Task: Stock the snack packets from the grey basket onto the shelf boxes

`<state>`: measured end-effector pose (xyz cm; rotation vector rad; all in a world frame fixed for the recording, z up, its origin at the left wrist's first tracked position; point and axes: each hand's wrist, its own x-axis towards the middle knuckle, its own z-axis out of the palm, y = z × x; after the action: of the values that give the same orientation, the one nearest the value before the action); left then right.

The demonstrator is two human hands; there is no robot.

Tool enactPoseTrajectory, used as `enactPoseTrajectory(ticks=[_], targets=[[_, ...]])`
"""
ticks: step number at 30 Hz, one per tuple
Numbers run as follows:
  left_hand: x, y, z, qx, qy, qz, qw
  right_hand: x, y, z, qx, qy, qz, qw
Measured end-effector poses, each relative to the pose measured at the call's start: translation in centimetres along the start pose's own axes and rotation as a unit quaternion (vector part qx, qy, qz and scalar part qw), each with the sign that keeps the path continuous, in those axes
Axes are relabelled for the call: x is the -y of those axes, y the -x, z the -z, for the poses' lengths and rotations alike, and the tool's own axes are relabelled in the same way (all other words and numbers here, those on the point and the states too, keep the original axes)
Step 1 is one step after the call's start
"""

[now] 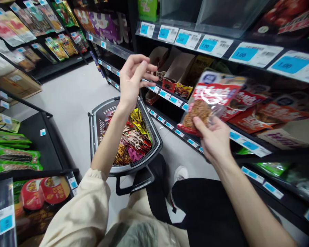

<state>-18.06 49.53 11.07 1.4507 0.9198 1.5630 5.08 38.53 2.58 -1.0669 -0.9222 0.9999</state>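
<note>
In my right hand (217, 137) is a red and clear snack packet (208, 99), its brown contents showing through the window. Thumb and fingers pinch its lower edge, just in front of the shelf. My left hand (136, 77) is raised over the basket's far end, fingers loosely curled and apart, with nothing in it. Below stands a grey shopping basket (94, 137) on the floor, its handle toward me. Inside lie many small snack packets (134, 137) in yellow, red, white and purple. Similar red packets (247, 103) fill the shelf behind my right hand.
Price-tagged shelves (185, 39) run along the right, with open cardboard boxes (175, 79) of snacks. A low black rack (41, 137) with green packets stands at left. Farther back are more shelves and a cardboard carton (18, 82). My knees are bent close to the basket.
</note>
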Motion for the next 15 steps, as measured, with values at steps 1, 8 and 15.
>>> enactPoseTrajectory(ticks=[1, 8, 15], targets=[[0.5, -0.1, -0.1, -0.024, 0.007, 0.010, 1.000, 0.1, -0.4, 0.5, -0.027, -0.008, 0.016, 0.999], [9.4, 4.6, -5.6, 0.085, 0.036, 0.155, 0.984, 0.3, -1.3, 1.4, -0.088, -0.013, 0.035, 0.995], [15.9, 8.9, -15.7, 0.106, -0.128, 0.045, 0.985, 2.3, -3.8, 6.8, -0.257, -0.026, 0.167, 0.951]])
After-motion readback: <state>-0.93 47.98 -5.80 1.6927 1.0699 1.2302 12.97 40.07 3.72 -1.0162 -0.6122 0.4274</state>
